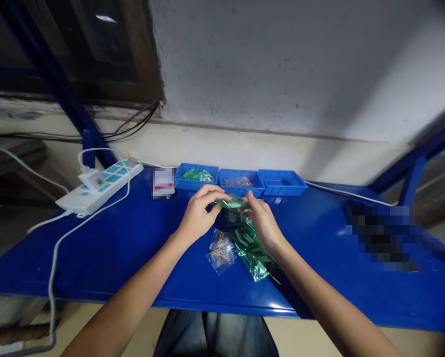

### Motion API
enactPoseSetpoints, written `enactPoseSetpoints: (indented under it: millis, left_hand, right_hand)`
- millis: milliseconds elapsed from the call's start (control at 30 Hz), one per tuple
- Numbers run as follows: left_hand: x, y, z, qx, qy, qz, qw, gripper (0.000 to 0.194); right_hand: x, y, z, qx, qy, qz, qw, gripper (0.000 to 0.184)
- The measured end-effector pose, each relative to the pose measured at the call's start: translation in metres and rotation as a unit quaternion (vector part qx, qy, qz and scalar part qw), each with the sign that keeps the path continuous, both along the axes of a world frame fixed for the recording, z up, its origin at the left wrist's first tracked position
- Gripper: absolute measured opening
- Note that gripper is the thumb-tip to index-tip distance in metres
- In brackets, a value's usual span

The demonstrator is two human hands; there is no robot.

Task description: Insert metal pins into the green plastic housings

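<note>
Between my two hands is a small green plastic packet (233,202), raised over the middle of the blue table. My left hand (203,210) pinches its left end with thumb and fingers. The right end is gripped by my right hand (261,218). Below and partly behind my right hand lies a heap of green plastic packets (250,248); what is inside them is too small to make out. Beside that heap rests a clear plastic bag (221,250) holding thin brownish pieces.
Three blue bins stand along the wall: the left bin (196,184) holds green packets, the middle bin (241,190) clear ones, the right bin (284,183) shows its bare floor. A white power strip (99,188) with a loose cable lies left. A blurred dark object (382,238) is at right.
</note>
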State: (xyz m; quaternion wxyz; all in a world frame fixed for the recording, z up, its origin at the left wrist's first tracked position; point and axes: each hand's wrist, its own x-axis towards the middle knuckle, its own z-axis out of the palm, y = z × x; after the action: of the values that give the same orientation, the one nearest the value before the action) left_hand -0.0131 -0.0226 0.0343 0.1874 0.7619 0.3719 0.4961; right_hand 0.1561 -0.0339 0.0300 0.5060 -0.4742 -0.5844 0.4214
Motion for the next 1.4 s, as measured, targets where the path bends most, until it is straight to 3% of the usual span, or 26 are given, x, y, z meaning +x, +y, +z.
enactPoseSetpoints:
  millis: [133, 233, 300, 367, 467, 533, 633, 733, 767, 833, 900, 1000, 1100, 1200, 1300, 1400]
  left_hand:
    - [0.001, -0.001, -0.004, 0.034, 0.022, -0.002, 0.999, 0.037]
    - [0.001, 0.0, -0.004, 0.001, 0.02, 0.024, 1.0, 0.032]
    - [0.0, 0.0, -0.001, -0.059, 0.005, 0.025, 0.998, 0.023]
    - [-0.001, -0.001, 0.002, -0.164, -0.043, -0.02, 0.985, 0.015]
    - [0.001, -0.002, 0.005, -0.332, -0.176, -0.094, 0.922, 0.038]
    - [0.002, -0.002, 0.005, -0.367, -0.239, -0.094, 0.894, 0.043]
    - [0.002, -0.001, 0.003, -0.321, -0.242, -0.059, 0.914, 0.027]
    - [0.001, -0.002, 0.004, -0.193, -0.184, 0.011, 0.964, 0.017]
    - [0.0, -0.003, 0.005, -0.135, -0.149, 0.031, 0.979, 0.015]
    - [0.001, -0.006, 0.006, -0.026, -0.072, 0.048, 0.996, 0.012]
    - [0.002, -0.009, 0.005, 0.041, -0.014, 0.037, 0.998, 0.014]
    - [0.005, -0.011, 0.002, 0.055, 0.033, 0.013, 0.998, 0.018]
    - [0.007, -0.009, -0.001, -0.015, 0.03, -0.002, 0.999, 0.014]
    - [0.005, -0.004, -0.001, -0.176, -0.067, -0.033, 0.981, 0.025]
    - [0.002, 0.0, 0.0, -0.31, -0.181, -0.057, 0.932, 0.04]
    - [0.0, 0.001, 0.0, -0.307, -0.181, -0.042, 0.933, 0.028]
  right_hand:
    - [-0.001, -0.001, 0.0, -0.02, 0.04, 0.042, 0.998, 0.023]
    - [-0.002, -0.002, 0.0, 0.019, 0.041, -0.001, 0.999, 0.02]
    - [0.0, -0.001, 0.0, 0.066, 0.027, -0.046, 0.996, 0.017]
    - [0.003, -0.001, 0.0, 0.114, -0.008, -0.08, 0.99, 0.013]
    - [0.005, -0.004, 0.002, 0.205, -0.097, -0.088, 0.97, 0.011]
    - [0.004, -0.007, 0.003, 0.266, -0.16, -0.074, 0.948, 0.018]
    - [0.001, -0.011, 0.003, 0.29, -0.216, -0.069, 0.93, 0.023]
    - [-0.001, -0.009, 0.001, 0.213, -0.204, -0.069, 0.953, 0.016]
    - [-0.001, -0.007, 0.001, 0.166, -0.181, -0.052, 0.968, 0.015]
    - [0.0, -0.003, 0.0, 0.063, -0.094, 0.011, 0.994, 0.03]
    - [0.001, 0.0, -0.001, -0.011, 0.011, 0.065, 0.998, 0.047]
    - [0.003, 0.002, -0.001, -0.01, 0.068, 0.047, 0.997, 0.043]
    - [0.004, -0.001, 0.002, 0.069, -0.011, -0.011, 0.997, 0.027]
    - [0.004, -0.005, 0.003, 0.188, -0.119, -0.038, 0.974, 0.018]
    - [0.004, -0.007, 0.002, 0.269, -0.196, -0.024, 0.943, 0.034]
    - [0.005, -0.008, 0.001, 0.272, -0.234, 0.008, 0.933, 0.042]
